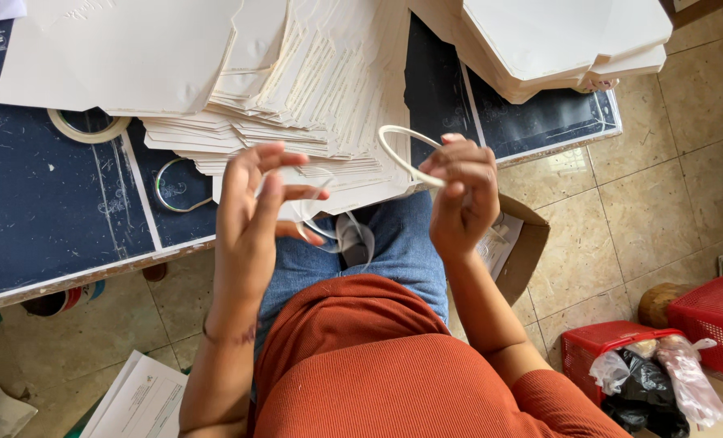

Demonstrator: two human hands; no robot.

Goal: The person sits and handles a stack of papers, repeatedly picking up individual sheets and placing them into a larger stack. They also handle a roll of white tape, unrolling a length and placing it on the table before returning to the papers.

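White tape ring (402,154), thin, round, tilted upright, pinched at lower right edge by right hand (461,195). Clear tape strip (317,212), limp, curling, stuck to left hand (256,207) fingertips, hanging over lap.

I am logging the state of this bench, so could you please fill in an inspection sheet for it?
Surface: dark blue table, scratched and speckled white.
Job's things: white tape ring pinched in the right hand; clear tape strip at the left hand fingertips.
Clutter: fanned card stack; second stack; two more tape rings.
Hands: both raised over the lap, bare.
Cables: nothing seen.
Surroundings: tiled floor; cardboard box; red baskets with plastic bags; papers.
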